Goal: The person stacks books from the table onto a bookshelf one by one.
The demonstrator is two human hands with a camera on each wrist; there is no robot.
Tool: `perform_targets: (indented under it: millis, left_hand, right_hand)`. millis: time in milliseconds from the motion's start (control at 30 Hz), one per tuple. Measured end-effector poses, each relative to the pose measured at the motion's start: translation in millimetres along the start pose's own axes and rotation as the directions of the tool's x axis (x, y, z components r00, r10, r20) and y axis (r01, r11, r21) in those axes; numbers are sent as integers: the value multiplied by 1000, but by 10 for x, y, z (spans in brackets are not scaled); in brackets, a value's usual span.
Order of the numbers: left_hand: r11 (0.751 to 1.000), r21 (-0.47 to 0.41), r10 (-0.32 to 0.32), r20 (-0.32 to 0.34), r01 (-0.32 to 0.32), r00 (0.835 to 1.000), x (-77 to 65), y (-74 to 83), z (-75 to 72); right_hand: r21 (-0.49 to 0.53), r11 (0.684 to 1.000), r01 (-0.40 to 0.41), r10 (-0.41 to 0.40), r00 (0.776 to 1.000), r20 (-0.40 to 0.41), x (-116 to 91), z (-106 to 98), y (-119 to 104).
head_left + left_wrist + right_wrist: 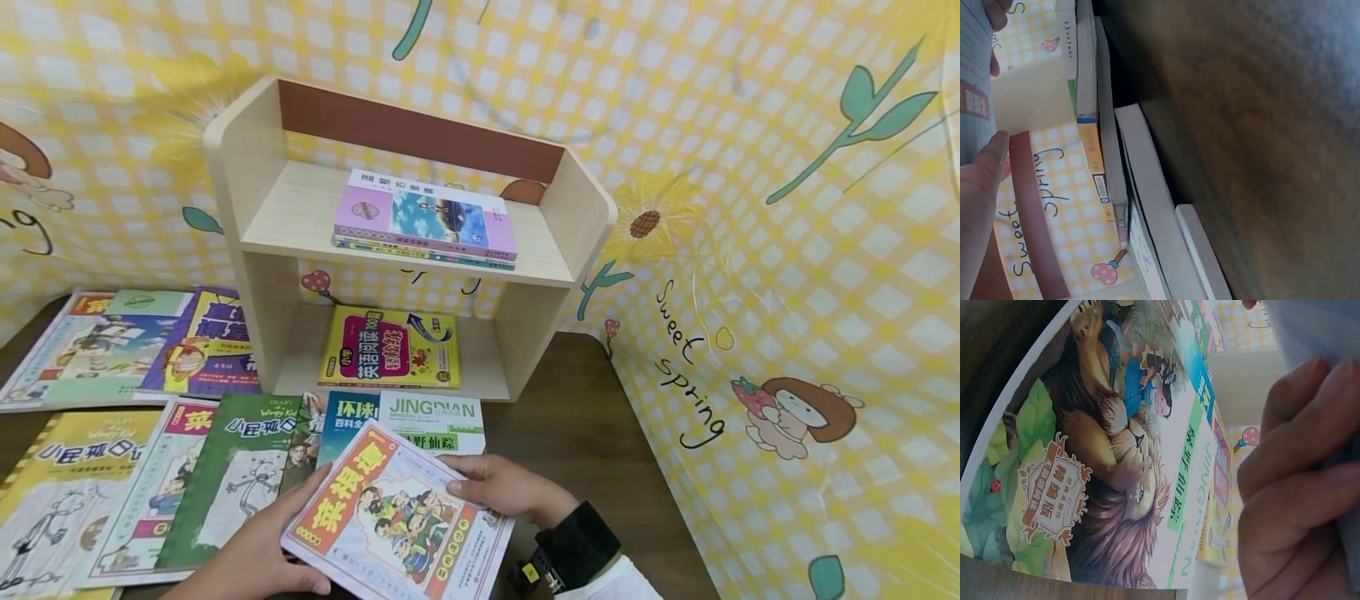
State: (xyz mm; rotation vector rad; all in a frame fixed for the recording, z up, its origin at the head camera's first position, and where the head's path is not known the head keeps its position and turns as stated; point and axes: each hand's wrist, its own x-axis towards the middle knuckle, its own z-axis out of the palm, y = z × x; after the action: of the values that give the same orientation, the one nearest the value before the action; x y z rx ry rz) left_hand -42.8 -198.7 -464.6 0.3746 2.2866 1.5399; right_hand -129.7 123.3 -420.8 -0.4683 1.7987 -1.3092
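Both hands hold a white paperback with an orange title strip and a cartoon group on its cover, raised above the table. My left hand grips its left edge, and my right hand holds the upper right edge with the thumb on the cover. Curled fingers show against the book in the right wrist view. Just behind it lies a white-and-green book with a lion cover, partly covered in the head view. A blue book sits beside that one.
A two-tier wooden shelf stands at the back. Its upper board carries a stack topped by a pink-and-blue book; a yellow book lies below. Several overlapping books, including a green one, spread leftward over the dark wooden table.
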Motion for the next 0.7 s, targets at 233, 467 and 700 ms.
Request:
perform_targets:
  millis: [233, 467, 700]
  left_hand:
    - [998, 63, -6, -50, 10, 999, -14, 16, -29]
    - [979, 108, -151, -184, 172, 971, -5, 55, -30]
    - [975, 28, -202, -284, 219, 937, 57, 117, -35]
  right_hand:
    - [46, 999, -26, 30, 995, -95, 27, -26, -31]
    - [286, 957, 53, 25, 964, -263, 52, -99, -28]
    - [330, 922, 204, -63, 917, -393, 122, -16, -110]
